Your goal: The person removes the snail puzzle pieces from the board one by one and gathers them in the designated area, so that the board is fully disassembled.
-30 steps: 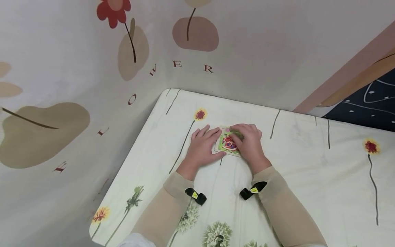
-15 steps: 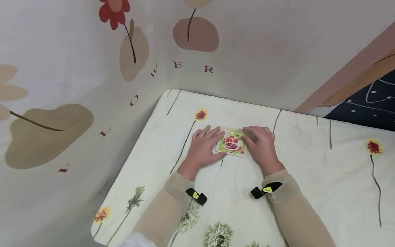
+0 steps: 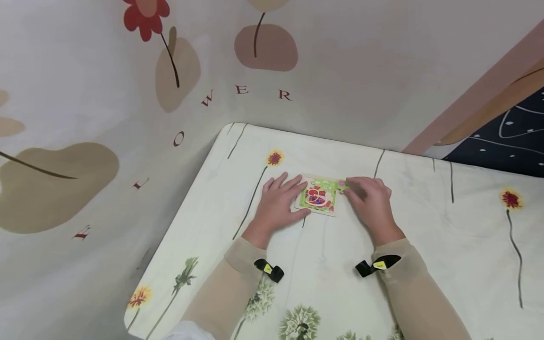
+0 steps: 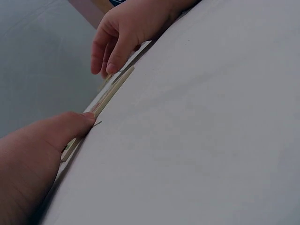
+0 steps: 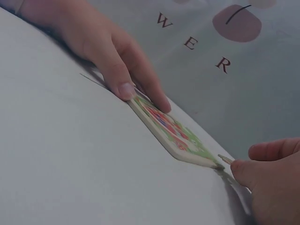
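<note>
A small square wooden jigsaw puzzle (image 3: 319,196) with a red, blue and green picture lies on the flowered cloth. My left hand (image 3: 278,203) rests on its left side, fingers spread, with thumb and fingertips on the edge. Just off the puzzle's upper right corner, my right hand (image 3: 370,203) pinches a green puzzle piece (image 3: 342,185) with a pink spot between thumb and fingers. In the right wrist view that piece (image 5: 226,159) shows edge-on, slightly above the board's corner. From the left wrist, the board (image 4: 112,91) appears as a thin pale edge under the left thumb.
The cloth-covered surface (image 3: 425,226) extends widely to the right and toward me, printed with flowers and stems. Behind and to the left stand fabric walls (image 3: 348,94) with letters and painted shapes. A dark patterned panel (image 3: 505,137) shows at the right.
My right hand has moved right from over the puzzle to beyond its corner, drawing the green puzzle piece away from the board. My left hand has stayed on the puzzle's left side.
</note>
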### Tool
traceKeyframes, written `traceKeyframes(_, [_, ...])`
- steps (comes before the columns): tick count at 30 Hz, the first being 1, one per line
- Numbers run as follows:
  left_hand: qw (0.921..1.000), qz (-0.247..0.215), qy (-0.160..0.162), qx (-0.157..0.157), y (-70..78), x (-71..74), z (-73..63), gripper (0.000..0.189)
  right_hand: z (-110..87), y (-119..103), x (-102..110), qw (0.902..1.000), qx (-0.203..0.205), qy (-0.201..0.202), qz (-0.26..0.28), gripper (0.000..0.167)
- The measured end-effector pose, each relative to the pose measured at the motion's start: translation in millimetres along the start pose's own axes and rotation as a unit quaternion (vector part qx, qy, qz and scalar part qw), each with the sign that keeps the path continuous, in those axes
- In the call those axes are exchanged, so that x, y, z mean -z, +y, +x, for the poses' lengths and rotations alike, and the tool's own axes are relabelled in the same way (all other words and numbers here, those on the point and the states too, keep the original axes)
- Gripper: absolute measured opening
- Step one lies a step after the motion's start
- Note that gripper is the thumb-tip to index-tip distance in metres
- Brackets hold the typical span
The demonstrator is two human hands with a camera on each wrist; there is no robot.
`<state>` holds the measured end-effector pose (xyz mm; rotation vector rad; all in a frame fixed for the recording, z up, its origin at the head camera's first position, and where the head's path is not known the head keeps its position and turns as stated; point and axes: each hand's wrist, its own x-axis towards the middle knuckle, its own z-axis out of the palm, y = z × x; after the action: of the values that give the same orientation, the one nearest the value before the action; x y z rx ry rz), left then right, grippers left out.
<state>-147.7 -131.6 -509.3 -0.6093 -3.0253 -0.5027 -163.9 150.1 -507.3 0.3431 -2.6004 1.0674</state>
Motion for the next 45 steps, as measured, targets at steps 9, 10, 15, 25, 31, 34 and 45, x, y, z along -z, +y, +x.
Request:
traceKeyframes(9, [0.9999, -0.011, 0.005, 0.005, 0.7, -0.2, 0.7, 0.079, -8.3, 10.5, 14.9, 0.9999, -0.009, -0.005, -0.009, 0.027])
traceKeyframes(10, [0.9999, -0.011, 0.006, 0.007, 0.5, -0.4, 0.8, 0.079, -8.7, 11.4, 16.0, 0.9999, -0.01, -0.008, -0.009, 0.027])
traceKeyframes(15, [0.9998, -0.018, 0.011, 0.004, 0.2, -1.1, 0.9, 0.077, -10.0, 13.2, 17.5, 0.9997, -0.018, -0.013, -0.013, 0.025])
traceKeyframes(25, [0.9997, -0.024, 0.009, 0.004, 0.1, 4.1, 0.1, 0.076, -9.0, 9.9, 15.5, 0.9989, -0.044, -0.015, 0.001, 0.025])
traceKeyframes(31, [0.9996, -0.026, 0.009, 0.004, 0.7, -0.2, -0.2, 0.076, -10.7, 12.6, 15.1, 0.9976, -0.055, 0.015, 0.039, 0.024])
traceKeyframes(34, [0.9998, -0.018, 0.006, 0.006, 0.0, -4.0, -0.8, 0.076, -11.3, 11.8, 14.9, 0.9969, -0.061, 0.024, 0.042, 0.023])
traceKeyframes(45, [0.9999, -0.01, 0.005, 0.007, 0.8, -1.6, 0.8, 0.077, -8.4, 6.6, 11.6, 0.9955, -0.085, 0.028, 0.034, 0.023])
